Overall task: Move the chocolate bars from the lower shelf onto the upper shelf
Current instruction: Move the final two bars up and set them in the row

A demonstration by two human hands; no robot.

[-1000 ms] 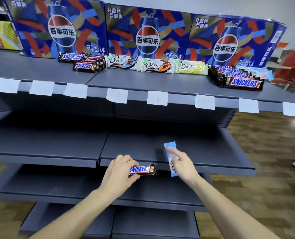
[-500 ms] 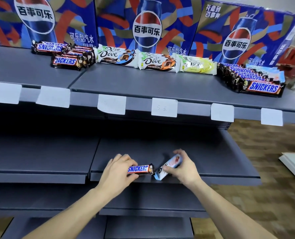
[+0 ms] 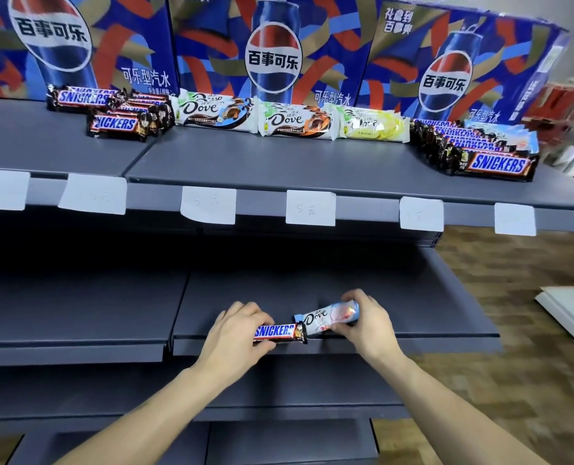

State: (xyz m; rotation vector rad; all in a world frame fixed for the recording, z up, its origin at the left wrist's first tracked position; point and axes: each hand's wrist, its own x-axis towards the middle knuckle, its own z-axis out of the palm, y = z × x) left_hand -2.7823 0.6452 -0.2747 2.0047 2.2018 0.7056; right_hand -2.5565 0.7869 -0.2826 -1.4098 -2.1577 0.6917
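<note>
My left hand [image 3: 233, 333] grips a brown Snickers bar [image 3: 278, 333] at the front edge of the lower shelf [image 3: 413, 310]. My right hand [image 3: 367, 325] holds a white and pink Dove bar [image 3: 325, 316], tilted up to the right, its left end close to the Snickers. On the upper shelf [image 3: 262, 156] lie a pile of Snickers bars [image 3: 114, 112] at the left, three Dove bars [image 3: 295, 120] in the middle and a row of Snickers bars [image 3: 480, 152] at the right.
Large blue Pepsi cartons [image 3: 275, 52] stand along the back of the upper shelf. White price tags [image 3: 310, 208] hang on its front lip. Another dark shelf [image 3: 295, 391] lies below my hands. Wood-pattern floor [image 3: 530, 364] shows to the right.
The view has drawn closer to the shelves. The Dove bar in my right hand turned from upright to lying tilted beside the Snickers. Both hands keep their bars.
</note>
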